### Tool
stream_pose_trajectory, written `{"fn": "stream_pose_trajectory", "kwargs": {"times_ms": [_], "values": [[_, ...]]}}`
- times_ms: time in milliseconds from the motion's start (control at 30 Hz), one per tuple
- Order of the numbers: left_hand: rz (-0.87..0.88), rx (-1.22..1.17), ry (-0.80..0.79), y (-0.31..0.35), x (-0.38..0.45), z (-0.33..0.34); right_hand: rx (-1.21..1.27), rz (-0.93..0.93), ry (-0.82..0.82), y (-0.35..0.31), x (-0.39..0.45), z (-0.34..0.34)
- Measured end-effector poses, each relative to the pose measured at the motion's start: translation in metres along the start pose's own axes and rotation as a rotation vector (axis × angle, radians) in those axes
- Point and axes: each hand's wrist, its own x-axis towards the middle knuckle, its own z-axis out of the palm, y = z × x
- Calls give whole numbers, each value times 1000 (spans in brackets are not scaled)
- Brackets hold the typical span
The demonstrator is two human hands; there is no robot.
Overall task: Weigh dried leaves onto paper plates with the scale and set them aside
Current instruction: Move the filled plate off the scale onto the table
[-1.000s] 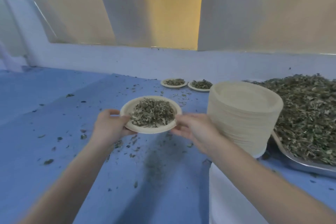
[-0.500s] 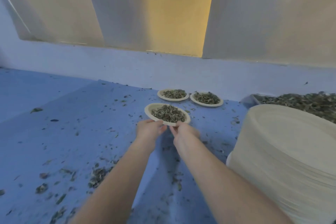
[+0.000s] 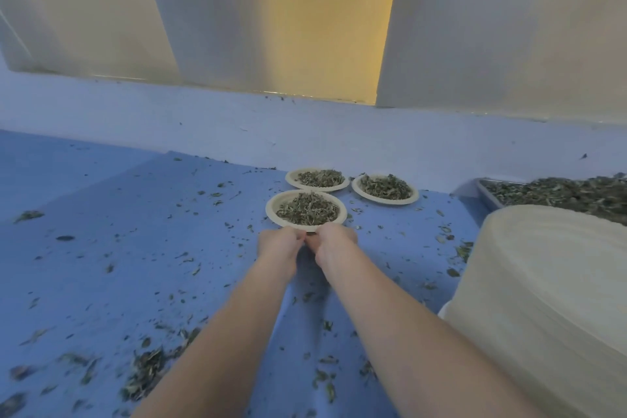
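A paper plate (image 3: 271, 211) heaped with dried leaves (image 3: 307, 209) sits low on the blue table (image 3: 135, 248), just in front of two other filled plates. My left hand (image 3: 280, 243) and my right hand (image 3: 334, 241) are side by side at its near rim. Their curled fingers hold the rim's edge. No scale is in view.
Two filled plates stand against the back wall, one at the left (image 3: 315, 189) and one at the right (image 3: 385, 201). A tall stack of empty paper plates (image 3: 543, 299) fills the right side. Behind it is a metal tray (image 3: 488, 195) of loose leaves (image 3: 559, 192). Leaf crumbs litter the table.
Both hands carried the filled plate forward, away from me, and lowered it to the table in front of the two plates. My hands have drawn together at its near rim.
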Motion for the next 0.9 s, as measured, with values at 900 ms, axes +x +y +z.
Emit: {"fn": "stream_pose_trajectory", "kwargs": {"times_ms": [900], "values": [[678,1296,-129,22,-256,103,-1450,-726,149,-147,-174,-272]]}}
